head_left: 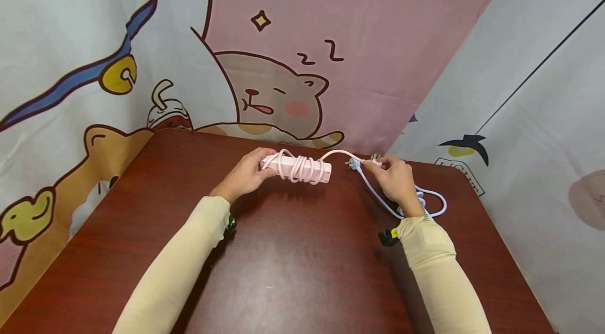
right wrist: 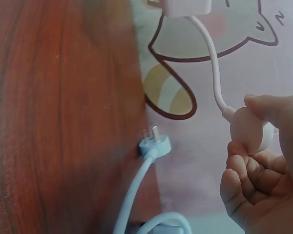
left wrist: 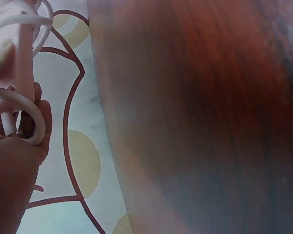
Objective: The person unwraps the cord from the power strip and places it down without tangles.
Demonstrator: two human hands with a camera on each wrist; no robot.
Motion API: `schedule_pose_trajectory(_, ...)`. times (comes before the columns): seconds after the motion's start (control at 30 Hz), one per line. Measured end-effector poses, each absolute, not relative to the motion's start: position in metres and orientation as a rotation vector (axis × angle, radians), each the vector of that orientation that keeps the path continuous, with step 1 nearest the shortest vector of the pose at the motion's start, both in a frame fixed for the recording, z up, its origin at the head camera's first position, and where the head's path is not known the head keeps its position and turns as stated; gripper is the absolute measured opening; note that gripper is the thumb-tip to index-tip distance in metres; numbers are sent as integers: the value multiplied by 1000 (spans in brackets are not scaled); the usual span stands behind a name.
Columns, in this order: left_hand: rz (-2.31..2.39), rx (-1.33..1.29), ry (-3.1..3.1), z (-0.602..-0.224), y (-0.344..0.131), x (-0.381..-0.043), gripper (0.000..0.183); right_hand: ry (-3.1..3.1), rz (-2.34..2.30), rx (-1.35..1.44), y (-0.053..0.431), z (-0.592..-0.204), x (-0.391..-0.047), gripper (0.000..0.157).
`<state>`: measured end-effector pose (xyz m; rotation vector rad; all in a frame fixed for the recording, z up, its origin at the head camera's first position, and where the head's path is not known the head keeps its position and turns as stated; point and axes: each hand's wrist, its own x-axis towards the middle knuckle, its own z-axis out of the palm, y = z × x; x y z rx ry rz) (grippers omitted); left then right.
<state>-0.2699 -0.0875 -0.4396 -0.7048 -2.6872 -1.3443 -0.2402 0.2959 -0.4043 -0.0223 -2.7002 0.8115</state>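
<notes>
My left hand (head_left: 249,172) grips one end of a pink power strip (head_left: 306,168), held up near the far side of the table. Several turns of its pink cord (head_left: 296,166) are wrapped round the body. From the strip's other end the cord arcs over to the right. There my right hand (head_left: 396,178) pinches the pink plug (right wrist: 247,130) between thumb and fingers. Near the right hand is a light blue plug (head_left: 353,164) with metal prongs, its light blue cord (head_left: 378,198) running back under the right wrist. Part of that blue cord's bundle is hidden behind the hand.
The dark red-brown wooden table (head_left: 293,260) reaches to a fabric backdrop (head_left: 368,61) printed with cartoon animals. A loop of light blue cord (head_left: 441,202) lies on the table's right side. Dark wrist cameras sit under both sleeves.
</notes>
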Motion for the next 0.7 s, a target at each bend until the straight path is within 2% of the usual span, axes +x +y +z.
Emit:
schedule_pose_trajectory(0.4, -1309, -742, -2693, -439, -88, -269, 44, -2584, 995, -73, 294, -380, -236, 43)
schedule_pose_trajectory(0.7, -1295, -742, -2687, -440, -90, -268, 44, -2556, 1300, -76, 289, -362, -226, 51)
